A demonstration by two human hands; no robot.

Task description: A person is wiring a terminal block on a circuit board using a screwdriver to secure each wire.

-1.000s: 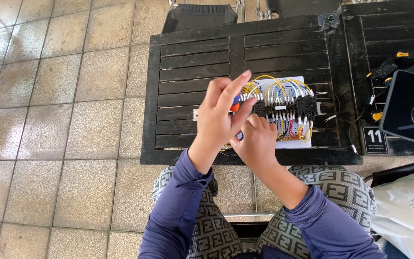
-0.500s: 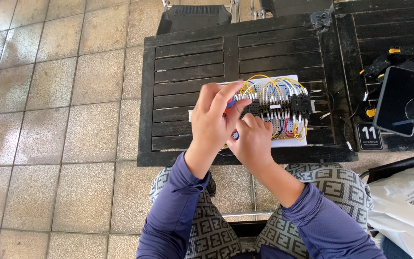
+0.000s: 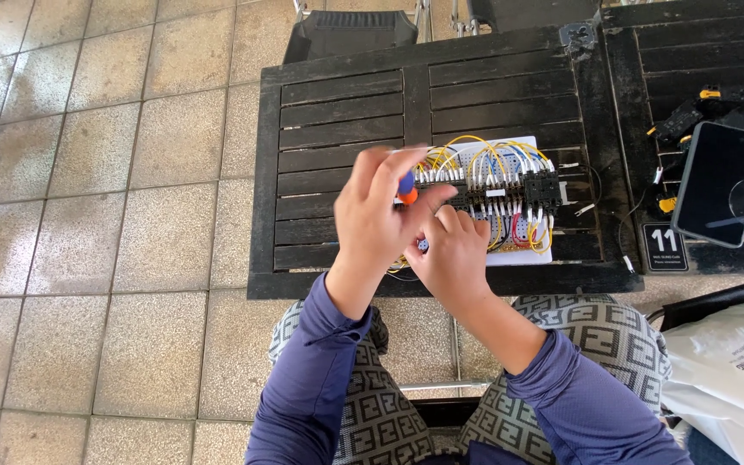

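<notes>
A dark slatted table (image 3: 337, 112) fills the upper middle of the view, standing on a floor of pale stone tiles (image 3: 105, 172), with a second dark table (image 3: 691, 52) just beside it on the right carrying a black phone (image 3: 716, 182) and a small numbered card (image 3: 664, 247). On the near half of the first table lies a white board (image 3: 537, 256) crowded with black terminal blocks (image 3: 518, 185) and loops of yellow, blue and red wires (image 3: 484, 155). The left hand (image 3: 378, 215) is closed around a screwdriver with an orange and blue handle (image 3: 406, 188), its tip hidden behind the fingers, over the left end of the board. The right hand (image 3: 454, 258) is curled just below it, touching the board's near edge; whether it pinches a wire I cannot tell. To do this well, I judge the screwdriver should stay upright and squarely seated in the terminal, turned gently, while the other hand steadies the board and keeps the wire fully pushed in.
</notes>
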